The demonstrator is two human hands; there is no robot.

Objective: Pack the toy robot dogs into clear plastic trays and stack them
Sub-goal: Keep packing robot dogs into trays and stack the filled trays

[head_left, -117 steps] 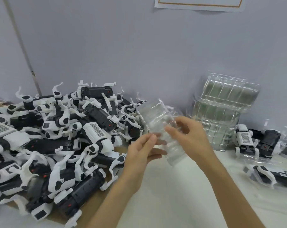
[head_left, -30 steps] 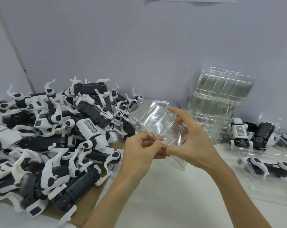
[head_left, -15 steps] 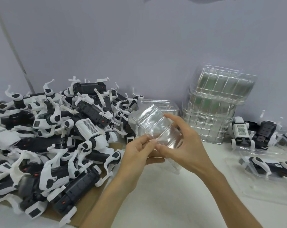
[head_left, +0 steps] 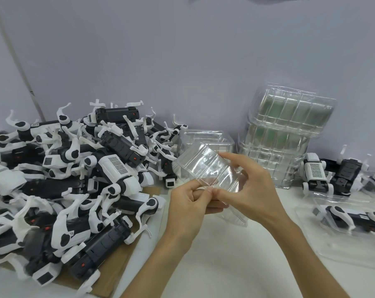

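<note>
Both hands hold a clear plastic tray [head_left: 206,168] in the air above the white table [head_left: 236,254], tilted up to the left. My left hand [head_left: 189,203] pinches its near edge between thumb and fingers. My right hand [head_left: 251,188] grips the same edge and the tray's right side, its fingers curled over the top. A big heap of black and white toy robot dogs [head_left: 74,179] lies to the left on brown cardboard [head_left: 115,274]. One dog [head_left: 352,218] lies in a clear tray [head_left: 354,250] at the right.
A tall stack of nested clear trays [head_left: 283,136] leans against the purple wall [head_left: 182,61] behind my hands. A lower clear tray [head_left: 203,136] sits left of it. Two more dogs [head_left: 330,175] stand at the far right by the wall.
Over the last second the tray has been turned a little and lowered between my hands. Both hands keep their hold on its near edge. The view has shifted slightly.
</note>
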